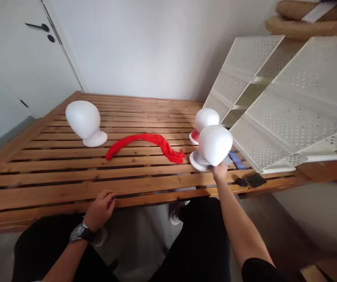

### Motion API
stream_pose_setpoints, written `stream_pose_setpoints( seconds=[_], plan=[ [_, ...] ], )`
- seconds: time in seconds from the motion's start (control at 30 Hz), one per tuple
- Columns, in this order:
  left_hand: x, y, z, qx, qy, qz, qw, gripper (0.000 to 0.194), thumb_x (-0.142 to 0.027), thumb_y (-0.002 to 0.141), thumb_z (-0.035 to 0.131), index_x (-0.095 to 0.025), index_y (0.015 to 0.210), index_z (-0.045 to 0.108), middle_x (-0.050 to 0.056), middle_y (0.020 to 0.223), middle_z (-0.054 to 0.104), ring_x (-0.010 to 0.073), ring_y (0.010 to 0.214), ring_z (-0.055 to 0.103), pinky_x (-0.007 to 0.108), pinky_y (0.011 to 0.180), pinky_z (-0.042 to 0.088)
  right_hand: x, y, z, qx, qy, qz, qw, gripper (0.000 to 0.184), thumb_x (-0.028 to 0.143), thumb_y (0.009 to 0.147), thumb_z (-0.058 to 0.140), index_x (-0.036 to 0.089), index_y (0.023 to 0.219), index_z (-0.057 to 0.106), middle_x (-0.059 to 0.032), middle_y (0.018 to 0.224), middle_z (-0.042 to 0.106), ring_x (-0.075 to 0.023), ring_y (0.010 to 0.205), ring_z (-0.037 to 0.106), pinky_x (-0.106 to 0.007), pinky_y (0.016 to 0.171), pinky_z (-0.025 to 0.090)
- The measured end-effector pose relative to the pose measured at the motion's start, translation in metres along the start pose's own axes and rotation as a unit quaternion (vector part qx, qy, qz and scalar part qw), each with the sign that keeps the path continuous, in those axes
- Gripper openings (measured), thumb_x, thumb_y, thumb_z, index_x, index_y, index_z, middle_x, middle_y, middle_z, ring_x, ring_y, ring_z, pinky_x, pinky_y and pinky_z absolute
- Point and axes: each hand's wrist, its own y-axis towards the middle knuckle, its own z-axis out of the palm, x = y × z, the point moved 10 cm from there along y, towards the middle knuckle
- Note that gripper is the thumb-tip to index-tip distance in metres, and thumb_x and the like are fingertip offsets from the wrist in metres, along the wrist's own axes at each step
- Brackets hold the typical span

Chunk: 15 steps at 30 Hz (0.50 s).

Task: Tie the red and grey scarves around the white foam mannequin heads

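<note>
My left hand, with a watch on its wrist, rests on the front edge of the slatted wooden table. Its fingers are loosely bent and hold nothing. Over on the right, my right hand touches or lies close against the lower side of a white mannequin head; its fingers are mostly hidden. Something grey lies around that head's neck. Just behind stands a second white mannequin head with red at its neck. A red cloth lies in a curve mid-table. A third mannequin head stands at left.
White perforated panels stand along the table's right side. Near them lie a blue pixelated item, a black wallet-like object and a small black object. A white wall rises behind, with a door at left.
</note>
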Motion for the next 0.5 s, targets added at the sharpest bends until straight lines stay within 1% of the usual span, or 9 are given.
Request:
stream_pose_setpoints(
  seconds=[0.1, 0.2, 0.27, 0.3, 0.37, 0.4, 0.43, 0.47, 0.5],
  plan=[
    [-0.005, 0.001, -0.002, -0.009, -0.026, -0.003, 1.0, 0.025, -0.033, 0.1, 0.049, -0.023, 0.114, 0.068, 0.009, 0.12, 0.064, 0.023, 0.112, 0.065, 0.04, 0.102, 0.055, 0.018, -0.022, -0.012, -0.012, 0.006, -0.011, 1.0, 0.047, 0.043, 0.074, 0.054, 0.003, 0.088, 0.074, -0.0319, 0.094, 0.074, -0.0424, 0.095, 0.07, -0.044, 0.077, 0.051],
    [-0.027, 0.005, -0.01, -0.017, -0.075, -0.006, 0.997, 0.027, -0.035, 0.099, 0.051, -0.025, 0.119, 0.066, 0.008, 0.124, 0.064, 0.0235, 0.118, 0.063, 0.042, 0.108, 0.053, 0.056, -0.065, -0.023, -0.009, 0.053, -0.053, 0.997, 0.043, 0.043, 0.07, 0.059, 0.005, 0.083, 0.075, -0.0273, 0.089, 0.075, -0.04, 0.089, 0.071, -0.041, 0.073, 0.052],
    [-0.054, 0.012, -0.016, -0.018, -0.115, -0.001, 0.993, 0.034, -0.038, 0.098, 0.055, -0.025, 0.129, 0.062, 0.009, 0.132, 0.063, 0.0246, 0.126, 0.061, 0.044, 0.113, 0.05, 0.09, -0.106, -0.024, 0.01, 0.109, -0.085, 0.99, 0.04, 0.042, 0.07, 0.06, 0.007, 0.081, 0.075, -0.0234, 0.085, 0.076, -0.0362, 0.082, 0.071, -0.039, 0.07, 0.053],
    [-0.07, 0.016, -0.018, -0.016, -0.136, 0.004, 0.991, 0.042, -0.04, 0.097, 0.057, -0.026, 0.137, 0.058, 0.009, 0.138, 0.061, 0.0252, 0.13, 0.058, 0.046, 0.115, 0.048, 0.108, -0.131, -0.021, 0.026, 0.138, -0.098, 0.985, 0.038, 0.041, 0.07, 0.06, 0.008, 0.08, 0.075, -0.0215, 0.083, 0.076, -0.0341, 0.08, 0.071, -0.038, 0.07, 0.054],
    [-0.099, 0.024, -0.02, -0.019, -0.179, 0.011, 0.984, 0.066, -0.046, 0.092, 0.065, -0.025, 0.151, 0.044, 0.012, 0.15, 0.053, 0.0277, 0.14, 0.051, 0.049, 0.12, 0.044, 0.144, -0.183, -0.009, 0.075, 0.203, -0.117, 0.969, 0.035, 0.038, 0.073, 0.06, 0.009, 0.084, 0.076, -0.0182, 0.085, 0.077, -0.0306, 0.08, 0.071, -0.036, 0.071, 0.055],
    [-0.11, 0.028, -0.019, -0.024, -0.2, 0.01, 0.979, 0.079, -0.049, 0.088, 0.071, -0.023, 0.155, 0.038, 0.013, 0.155, 0.049, 0.0298, 0.144, 0.048, 0.051, 0.121, 0.043, 0.161, -0.209, -0.001, 0.105, 0.236, -0.123, 0.958, 0.034, 0.037, 0.074, 0.062, 0.01, 0.087, 0.077, -0.0166, 0.088, 0.078, -0.0293, 0.082, 0.071, -0.035, 0.073, 0.055],
    [-0.117, 0.03, -0.017, -0.031, -0.22, 0.006, 0.975, 0.089, -0.052, 0.082, 0.076, -0.021, 0.156, 0.036, 0.015, 0.156, 0.047, 0.0323, 0.146, 0.046, 0.052, 0.121, 0.042, 0.176, -0.236, 0.007, 0.137, 0.263, -0.128, 0.946, 0.032, 0.035, 0.074, 0.063, 0.012, 0.091, 0.077, -0.015, 0.092, 0.078, -0.028, 0.083, 0.071, -0.034, 0.074, 0.056],
    [-0.121, 0.031, -0.014, -0.036, -0.238, 0.0, 0.97, 0.093, -0.054, 0.078, 0.079, -0.02, 0.155, 0.039, 0.016, 0.155, 0.049, 0.0343, 0.145, 0.046, 0.054, 0.12, 0.043, 0.189, -0.261, 0.016, 0.168, 0.281, -0.136, 0.935, 0.031, 0.032, 0.075, 0.063, 0.013, 0.095, 0.077, -0.0132, 0.096, 0.079, -0.0266, 0.084, 0.071, -0.034, 0.076, 0.056],
    [-0.12, 0.031, -0.008, -0.041, -0.252, -0.007, 0.967, 0.089, -0.055, 0.075, 0.081, -0.021, 0.15, 0.046, 0.015, 0.15, 0.054, 0.0356, 0.143, 0.049, 0.055, 0.118, 0.045, 0.2, -0.283, 0.022, 0.191, 0.289, -0.147, 0.926, 0.03, 0.029, 0.077, 0.062, 0.015, 0.099, 0.077, -0.0115, 0.099, 0.078, -0.0254, 0.086, 0.07, -0.033, 0.078, 0.056]
  ],
)
